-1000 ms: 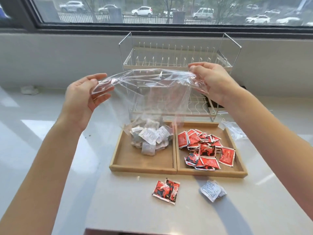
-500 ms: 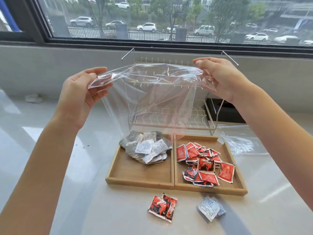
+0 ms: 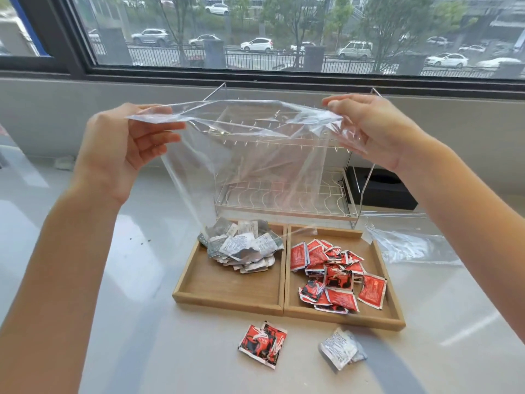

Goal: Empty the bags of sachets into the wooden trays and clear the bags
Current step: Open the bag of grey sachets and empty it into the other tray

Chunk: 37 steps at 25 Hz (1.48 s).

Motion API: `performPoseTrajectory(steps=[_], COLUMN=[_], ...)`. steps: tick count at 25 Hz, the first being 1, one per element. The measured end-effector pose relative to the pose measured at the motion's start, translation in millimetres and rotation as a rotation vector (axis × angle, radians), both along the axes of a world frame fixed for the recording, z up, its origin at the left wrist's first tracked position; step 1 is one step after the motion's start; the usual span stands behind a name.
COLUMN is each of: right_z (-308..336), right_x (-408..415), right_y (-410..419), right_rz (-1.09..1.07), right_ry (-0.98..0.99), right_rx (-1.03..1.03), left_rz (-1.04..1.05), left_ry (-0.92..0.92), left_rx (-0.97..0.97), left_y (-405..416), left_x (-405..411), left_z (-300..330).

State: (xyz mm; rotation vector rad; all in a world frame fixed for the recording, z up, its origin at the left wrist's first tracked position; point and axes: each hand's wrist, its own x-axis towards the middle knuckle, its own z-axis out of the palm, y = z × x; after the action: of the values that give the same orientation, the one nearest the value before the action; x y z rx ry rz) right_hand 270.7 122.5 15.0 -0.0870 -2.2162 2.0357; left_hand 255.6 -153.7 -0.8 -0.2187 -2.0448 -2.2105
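I hold a clear plastic bag upside down above the left wooden tray. My left hand pinches one bottom corner and my right hand pinches the other. The bag's mouth hangs just over a heap of silver sachets at the back of the left tray. The right wooden tray holds a pile of red sachets. In front of the trays, red sachets and silver sachets lie loose on the counter.
A second clear bag lies flat on the counter right of the trays. A wire dish rack stands right behind the trays, a black box beside it. The wall and a window run along the back.
Both hands have lifted the bag a little higher. The silver sachets have dropped out of it and now lie in a heap in the left tray.
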Motion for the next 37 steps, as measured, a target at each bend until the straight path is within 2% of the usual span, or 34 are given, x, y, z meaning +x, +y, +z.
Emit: performPoseTrajectory(steps=[5, 9, 11, 13, 15, 18, 20, 23, 25, 28, 31, 33, 37], right_z=[-6, -13, -17, -22, -31, -68, -117, -206, -245, -269, -273, -266, -259], right_x=[0, 0, 0, -3, -7, -11, -9, 2, 5, 0, -8, -13, -26], right_y=[-1, -4, -3, 1, 8, 17, 21, 11, 0, -16, -40, -56, -76], right_rz=[-0.013, 0.006, 0.021, 0.045, -0.019, -0.309, -0.41, -0.243, -0.209, -0.115, 0.209, 0.343, 0.364], right_ry=[-0.015, -0.009, -0.006, -0.009, 0.01, 0.112, 0.014, -0.356, -0.447, -0.432, -0.464, -0.451, -0.375], right_rx=[0.007, 0.007, -0.1, -0.321, -0.417, -0.201, -0.049, 0.131, 0.102, 0.147, 0.12, 0.13, -0.02], left_rz=[0.022, 0.043, 0.022, -0.03, -0.066, -0.05, -0.036, -0.022, -0.032, -0.05, -0.065, -0.078, -0.09], left_ry=[-0.067, -0.095, -0.073, -0.052, -0.062, -0.077, -0.084, -0.106, -0.12, -0.131, -0.121, -0.121, -0.129], left_rx=[0.008, 0.084, 0.153, 0.252, 0.385, 0.526, 0.575, 0.584, 0.581, 0.569, 0.535, 0.526, 0.525], left_y=[4, 7, 8, 10, 12, 15, 16, 18, 21, 22, 21, 20, 19], left_x=[12, 15, 18, 19, 17, 15, 11, 4, 1, -5, -9, -9, -8], left_z=[-10, -12, -15, -18, -20, -22, -22, -19, -15, -4, 8, 13, 19])
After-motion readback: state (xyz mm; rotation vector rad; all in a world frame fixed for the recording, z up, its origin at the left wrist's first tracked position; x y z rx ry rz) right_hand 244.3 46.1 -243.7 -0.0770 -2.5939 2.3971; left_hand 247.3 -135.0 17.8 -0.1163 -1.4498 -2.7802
